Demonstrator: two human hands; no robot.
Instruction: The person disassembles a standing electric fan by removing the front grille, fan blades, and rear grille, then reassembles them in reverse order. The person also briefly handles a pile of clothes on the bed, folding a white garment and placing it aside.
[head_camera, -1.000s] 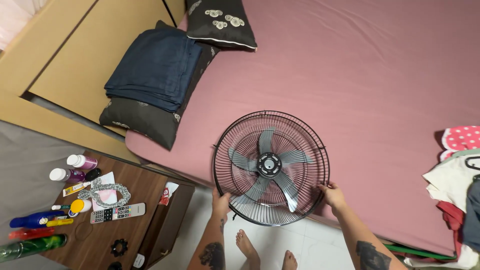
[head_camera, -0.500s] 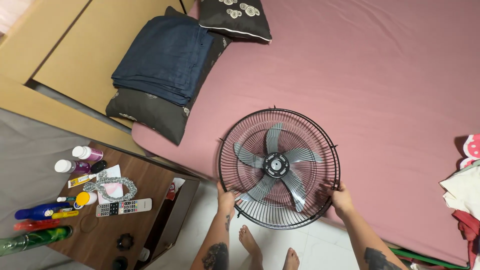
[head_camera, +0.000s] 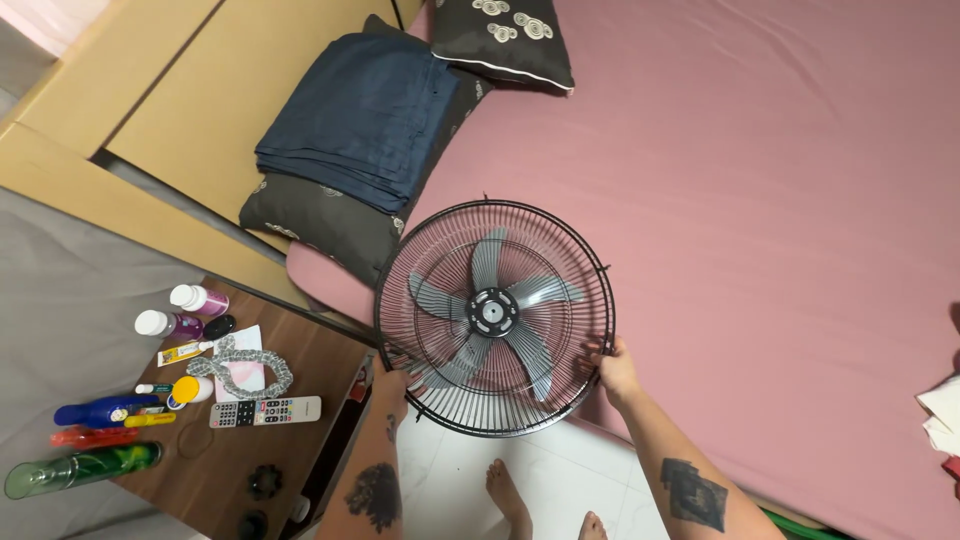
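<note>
Person at bed edge, both hands clamped on fan head (head_camera: 494, 318): left hand (head_camera: 392, 385) on lower-left rim, right hand (head_camera: 614, 366) on right rim, hands wide apart. Fan lies flat, face up, on pink bed (head_camera: 760, 200), ahead of hands, roughly equal reach. Nightstand (head_camera: 300, 370) to left: white-capped pink bottles (head_camera: 185, 310), blue bottle (head_camera: 100, 410), green bottle (head_camera: 85, 468), white remote (head_camera: 265, 411). Folded blue cloth (head_camera: 365, 120) on dark pillow (head_camera: 315, 215).
</note>
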